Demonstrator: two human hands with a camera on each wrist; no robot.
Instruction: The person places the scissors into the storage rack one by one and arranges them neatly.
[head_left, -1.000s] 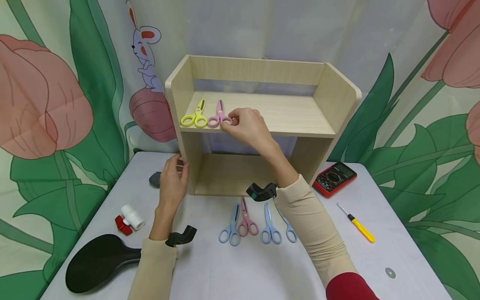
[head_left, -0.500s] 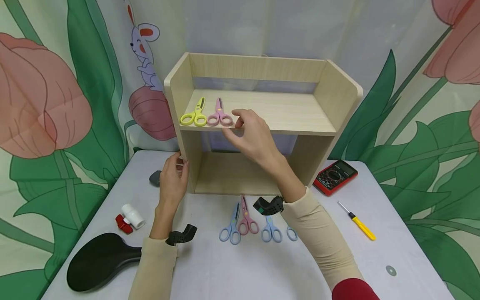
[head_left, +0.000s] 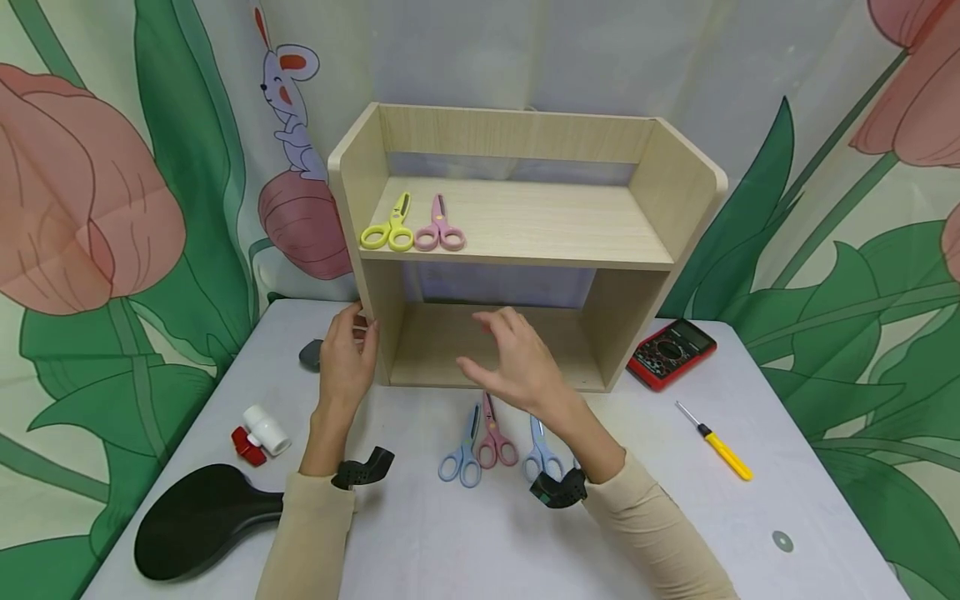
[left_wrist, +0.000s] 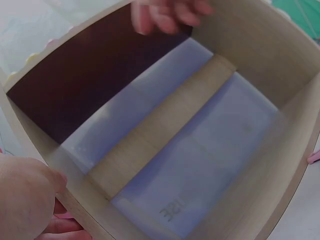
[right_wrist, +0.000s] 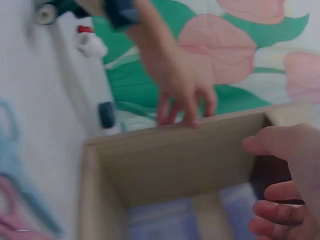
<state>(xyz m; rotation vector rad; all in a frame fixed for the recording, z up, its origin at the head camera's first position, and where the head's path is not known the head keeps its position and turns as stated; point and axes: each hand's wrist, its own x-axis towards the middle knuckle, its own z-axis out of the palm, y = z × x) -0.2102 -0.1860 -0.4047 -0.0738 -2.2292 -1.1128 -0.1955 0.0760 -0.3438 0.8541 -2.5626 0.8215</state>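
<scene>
A two-tier light wooden shelf (head_left: 420,260) stands at the back of the table. Its left side panel is held by my left hand (head_left: 347,358), thumb at the front edge and fingers on the outer side. My right hand (head_left: 517,358) hovers before the lower compartment, fingers spread and nothing in them. Yellow scissors (head_left: 390,229) and pink scissors (head_left: 439,230) lie side by side on the upper board, at its left. On the table before the shelf lie blue scissors (head_left: 463,454), dark pink scissors (head_left: 493,437) and another blue pair (head_left: 537,454), partly hidden by the right wrist.
Left on the table are a black paddle-shaped object (head_left: 198,525), a white pipe fitting with red handle (head_left: 262,433) and a dark grey object (head_left: 311,356). At right lie a red multimeter (head_left: 671,353), a yellow screwdriver (head_left: 720,446) and a grey washer (head_left: 782,542).
My right hand has let go of the pink scissors on the upper board and come down toward the table, its fingers spreading. The left hand stays on the shelf's side.
</scene>
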